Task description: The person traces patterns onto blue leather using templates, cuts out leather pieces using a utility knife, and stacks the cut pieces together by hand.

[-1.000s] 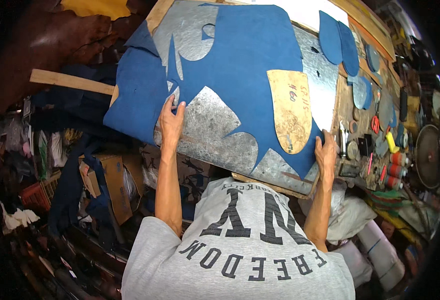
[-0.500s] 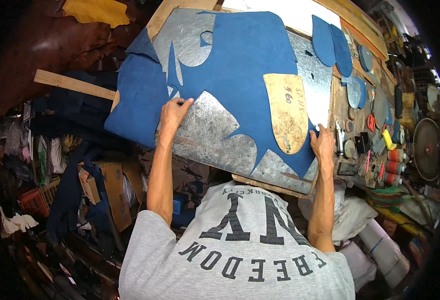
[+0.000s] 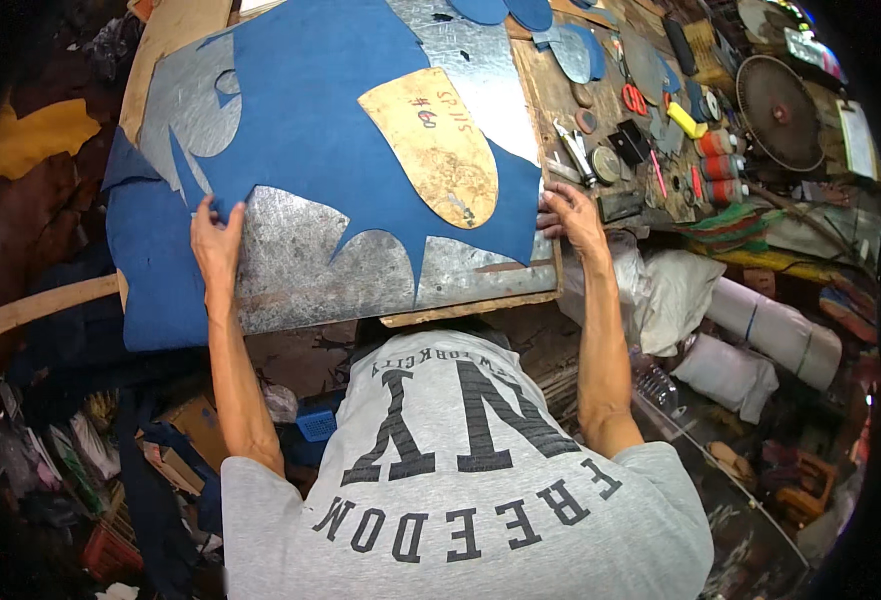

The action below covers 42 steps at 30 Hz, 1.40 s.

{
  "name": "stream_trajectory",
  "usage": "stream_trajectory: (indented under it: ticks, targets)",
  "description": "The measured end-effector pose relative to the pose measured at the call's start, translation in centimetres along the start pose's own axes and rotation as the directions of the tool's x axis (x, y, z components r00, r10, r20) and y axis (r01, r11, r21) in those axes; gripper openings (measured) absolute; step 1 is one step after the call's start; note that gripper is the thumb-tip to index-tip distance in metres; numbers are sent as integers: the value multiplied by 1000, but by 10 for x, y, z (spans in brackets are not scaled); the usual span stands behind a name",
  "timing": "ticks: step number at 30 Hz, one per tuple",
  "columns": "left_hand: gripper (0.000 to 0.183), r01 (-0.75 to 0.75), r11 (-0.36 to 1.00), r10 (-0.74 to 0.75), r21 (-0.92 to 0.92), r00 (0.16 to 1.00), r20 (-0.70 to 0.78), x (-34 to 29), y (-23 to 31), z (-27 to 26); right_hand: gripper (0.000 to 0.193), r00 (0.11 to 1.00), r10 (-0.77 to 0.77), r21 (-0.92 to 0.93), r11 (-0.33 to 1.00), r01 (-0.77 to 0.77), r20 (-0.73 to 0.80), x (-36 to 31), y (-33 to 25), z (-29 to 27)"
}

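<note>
A blue sheet [image 3: 310,120], perhaps leather or suede, with curved cut-outs along its edges, lies over a grey metal plate [image 3: 295,260]. On the sheet rests a tan template [image 3: 435,150] with one rounded end and handwritten marks. My left hand [image 3: 218,240] is at the near left part of the sheet, thumb and fingers apart at a cut edge beside a narrow pointed slit. At the right edge of the plate is my right hand [image 3: 575,220], fingers spread and lightly bent, close to the sheet's right corner. Neither hand shows anything held; the undersides of the fingers are hidden.
Right of the plate, a wooden bench top carries red-handled scissors [image 3: 633,98], a round tin [image 3: 605,165], a yellow tool [image 3: 685,120] and several red spools [image 3: 720,165]. Beyond stands a round fan [image 3: 780,112]. A wooden strip [image 3: 50,305] juts out at left.
The view has turned and shifted, so the plate, sheet and template appear farther left and tilted. My left thumb and fingers now point away from me, more apart; my right fingers look more spread.
</note>
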<state>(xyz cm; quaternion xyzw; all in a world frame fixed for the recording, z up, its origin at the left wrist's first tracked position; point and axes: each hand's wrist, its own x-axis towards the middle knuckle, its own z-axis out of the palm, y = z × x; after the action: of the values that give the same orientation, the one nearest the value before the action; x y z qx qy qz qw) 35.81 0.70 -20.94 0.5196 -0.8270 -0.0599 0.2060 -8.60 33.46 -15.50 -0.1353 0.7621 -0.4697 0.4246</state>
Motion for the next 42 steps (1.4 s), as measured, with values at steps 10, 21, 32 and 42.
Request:
stream_trajectory:
  ticks: [10,21,32,42]
  targets:
    - [70,628,446,-437,-638,774,458,24,18,-11,27,997,-58,-248,968,43,-54,-37,15,17]
    - [37,633,618,-188,-465,694,695,-66,41,-39,31,883,-300,-723,688,-62,-361,-76,54,-50]
    - [58,861,370,-47,-348,392,919,-131,65,-106,83,897,-439,-937,334,103,-58,-70,36,61]
    - [38,40,949,15,-314,985,169,-87,32,-83,84,789,-611,-957,188,220,62,-65,20,85]
